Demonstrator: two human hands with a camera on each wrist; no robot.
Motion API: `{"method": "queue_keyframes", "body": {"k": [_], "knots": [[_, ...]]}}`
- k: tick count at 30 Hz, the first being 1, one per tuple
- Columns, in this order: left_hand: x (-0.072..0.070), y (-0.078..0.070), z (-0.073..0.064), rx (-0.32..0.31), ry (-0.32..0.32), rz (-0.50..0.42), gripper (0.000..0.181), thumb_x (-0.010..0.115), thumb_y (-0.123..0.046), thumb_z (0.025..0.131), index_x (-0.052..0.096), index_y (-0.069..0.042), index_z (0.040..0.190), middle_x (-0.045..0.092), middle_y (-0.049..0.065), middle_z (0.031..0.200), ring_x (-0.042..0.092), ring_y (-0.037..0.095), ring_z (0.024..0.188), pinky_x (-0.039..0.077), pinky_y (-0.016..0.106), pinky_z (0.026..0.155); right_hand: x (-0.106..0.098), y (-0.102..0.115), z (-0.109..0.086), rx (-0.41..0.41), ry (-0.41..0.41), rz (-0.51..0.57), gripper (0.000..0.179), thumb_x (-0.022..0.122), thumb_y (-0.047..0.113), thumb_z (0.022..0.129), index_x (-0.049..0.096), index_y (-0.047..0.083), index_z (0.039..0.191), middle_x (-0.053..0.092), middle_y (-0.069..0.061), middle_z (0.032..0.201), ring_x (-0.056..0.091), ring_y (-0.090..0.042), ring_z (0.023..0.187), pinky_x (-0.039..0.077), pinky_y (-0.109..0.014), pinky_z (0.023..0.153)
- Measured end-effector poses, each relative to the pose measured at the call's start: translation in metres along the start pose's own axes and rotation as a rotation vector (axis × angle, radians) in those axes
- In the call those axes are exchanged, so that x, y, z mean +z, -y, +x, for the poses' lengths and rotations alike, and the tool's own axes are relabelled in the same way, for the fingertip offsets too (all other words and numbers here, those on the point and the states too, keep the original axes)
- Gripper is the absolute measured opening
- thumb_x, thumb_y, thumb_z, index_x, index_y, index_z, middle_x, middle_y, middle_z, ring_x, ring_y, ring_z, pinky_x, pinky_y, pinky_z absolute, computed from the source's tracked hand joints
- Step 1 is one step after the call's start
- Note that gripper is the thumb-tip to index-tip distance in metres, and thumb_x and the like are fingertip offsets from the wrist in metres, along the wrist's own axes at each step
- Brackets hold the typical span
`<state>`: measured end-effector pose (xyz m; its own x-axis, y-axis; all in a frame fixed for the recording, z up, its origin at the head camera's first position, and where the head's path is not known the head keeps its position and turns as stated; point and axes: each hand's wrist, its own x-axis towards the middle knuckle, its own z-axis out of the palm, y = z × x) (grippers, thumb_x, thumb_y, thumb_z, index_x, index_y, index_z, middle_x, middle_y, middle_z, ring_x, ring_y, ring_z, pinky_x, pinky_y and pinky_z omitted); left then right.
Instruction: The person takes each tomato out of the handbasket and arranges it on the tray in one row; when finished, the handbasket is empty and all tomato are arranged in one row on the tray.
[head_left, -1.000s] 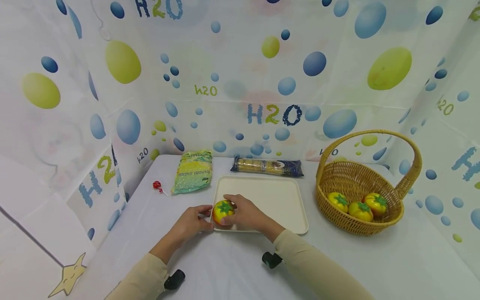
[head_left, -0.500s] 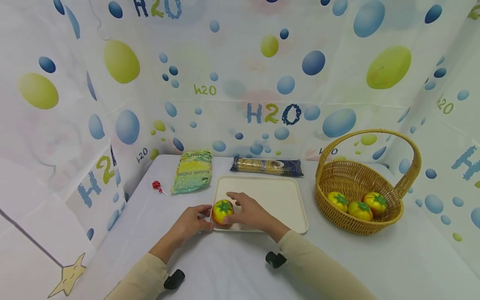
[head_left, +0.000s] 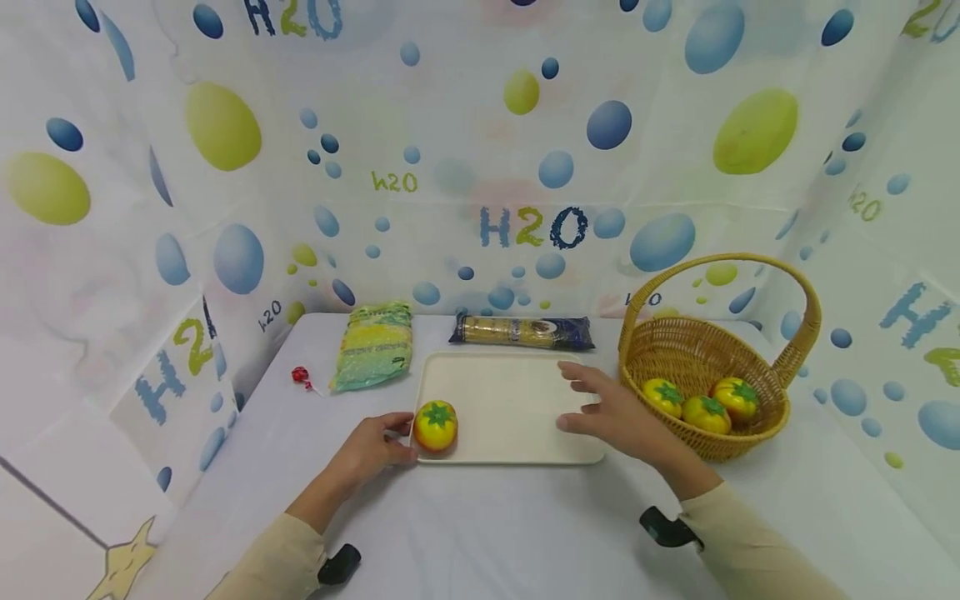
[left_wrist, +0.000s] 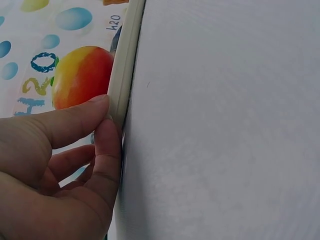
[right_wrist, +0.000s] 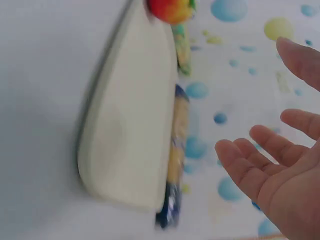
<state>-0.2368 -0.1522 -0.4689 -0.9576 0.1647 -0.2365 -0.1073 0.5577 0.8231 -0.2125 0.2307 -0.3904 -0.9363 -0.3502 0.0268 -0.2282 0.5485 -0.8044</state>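
Observation:
A yellow-and-red persimmon-like fruit (head_left: 436, 426) with a green leaf cap sits in the front left corner of a cream tray (head_left: 510, 408). My left hand (head_left: 369, 450) is at that corner. In the left wrist view its thumb and forefinger (left_wrist: 107, 145) pinch the tray's rim, beside the fruit. My right hand (head_left: 618, 417) hovers over the tray's right side with spread fingers and holds nothing. Close to it stands a wicker basket (head_left: 637, 354) with a tall handle. Inside the basket lie three similar fruits (head_left: 707, 414).
Behind the tray lies a long pack of pasta (head_left: 521, 332) in blue and clear wrapping. A green-yellow bag (head_left: 372, 347) is at the back left, with a red lollipop (head_left: 301, 376) beside it. Printed curtains (head_left: 450, 125) enclose the white table.
My right hand has let go of the fruit and moved right toward the basket. The fruit stays in the tray's corner. My left hand has kept its place at the tray.

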Motion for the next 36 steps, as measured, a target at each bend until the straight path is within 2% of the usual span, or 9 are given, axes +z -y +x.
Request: {"method": "queue_keyframes", "body": {"k": [5, 9, 14, 18, 21, 24, 31, 36], "knots": [[-0.001, 0.002, -0.002, -0.006, 0.000, -0.010, 0.068, 0.084, -0.010, 0.083, 0.056, -0.005, 0.145, 0.064, 0.009, 0.127, 0.059, 0.020, 0.091, 0.056, 0.036, 0.090, -0.045, -0.012, -0.021, 0.046, -0.088, -0.062, 0.080, 0.074, 0.044, 0.091, 0.037, 0.020, 0.158, 0.043, -0.015, 0.158, 0.044, -0.041, 0.141, 0.046, -0.059, 0.106], [-0.001, 0.003, -0.002, -0.010, -0.003, -0.023, 0.067, 0.083, -0.008, 0.083, 0.056, -0.006, 0.144, 0.065, 0.009, 0.127, 0.060, 0.020, 0.091, 0.056, 0.035, 0.089, -0.082, -0.021, -0.033, 0.072, -0.136, -0.064, 0.079, 0.072, 0.039, 0.095, 0.032, 0.017, 0.160, 0.040, -0.016, 0.159, 0.041, -0.042, 0.143, 0.042, -0.062, 0.107], [-0.001, 0.003, -0.001, -0.004, -0.008, -0.032, 0.067, 0.083, -0.007, 0.083, 0.056, -0.005, 0.144, 0.065, 0.009, 0.126, 0.059, 0.020, 0.090, 0.057, 0.033, 0.087, -0.126, -0.041, -0.037, 0.167, -0.179, -0.020, 0.086, 0.070, 0.040, 0.096, 0.021, 0.019, 0.164, 0.032, -0.018, 0.163, 0.032, -0.045, 0.147, 0.035, -0.068, 0.110], [0.000, 0.004, -0.002, -0.001, -0.011, -0.037, 0.067, 0.083, -0.007, 0.082, 0.057, -0.005, 0.144, 0.065, 0.009, 0.126, 0.059, 0.020, 0.090, 0.056, 0.032, 0.086, -0.147, -0.068, -0.036, 0.252, -0.181, -0.012, 0.093, 0.069, 0.048, 0.095, 0.015, 0.019, 0.165, 0.026, -0.020, 0.166, 0.025, -0.048, 0.149, 0.027, -0.073, 0.111], [0.001, 0.004, -0.002, 0.003, -0.009, -0.039, 0.067, 0.083, -0.007, 0.082, 0.057, -0.005, 0.144, 0.065, 0.009, 0.126, 0.059, 0.020, 0.089, 0.056, 0.032, 0.086, -0.153, -0.086, -0.035, 0.290, -0.172, -0.006, 0.096, 0.069, 0.049, 0.094, 0.012, 0.018, 0.165, 0.023, -0.021, 0.166, 0.021, -0.049, 0.150, 0.024, -0.074, 0.111], [0.001, 0.003, -0.002, 0.005, -0.008, -0.037, 0.067, 0.083, -0.007, 0.082, 0.057, -0.005, 0.144, 0.065, 0.008, 0.126, 0.059, 0.020, 0.089, 0.057, 0.033, 0.086, -0.152, -0.097, -0.033, 0.294, -0.149, -0.006, 0.098, 0.070, 0.046, 0.095, 0.010, 0.015, 0.165, 0.021, -0.024, 0.166, 0.018, -0.050, 0.150, 0.024, -0.073, 0.112], [0.000, 0.001, -0.002, 0.006, -0.010, -0.031, 0.067, 0.083, -0.008, 0.082, 0.057, -0.006, 0.144, 0.065, 0.008, 0.126, 0.059, 0.020, 0.090, 0.056, 0.034, 0.088, -0.141, -0.106, -0.026, 0.265, -0.061, -0.045, 0.096, 0.073, 0.035, 0.095, 0.012, 0.006, 0.163, 0.020, -0.028, 0.164, 0.016, -0.055, 0.148, 0.023, -0.072, 0.112], [0.001, 0.001, -0.001, 0.001, -0.008, -0.034, 0.067, 0.083, -0.008, 0.082, 0.057, -0.006, 0.144, 0.065, 0.007, 0.126, 0.059, 0.020, 0.091, 0.056, 0.033, 0.088, -0.134, -0.109, -0.025, 0.252, -0.003, -0.054, 0.095, 0.074, 0.036, 0.093, 0.018, 0.002, 0.162, 0.023, -0.029, 0.163, 0.022, -0.054, 0.147, 0.026, -0.071, 0.113]]}}
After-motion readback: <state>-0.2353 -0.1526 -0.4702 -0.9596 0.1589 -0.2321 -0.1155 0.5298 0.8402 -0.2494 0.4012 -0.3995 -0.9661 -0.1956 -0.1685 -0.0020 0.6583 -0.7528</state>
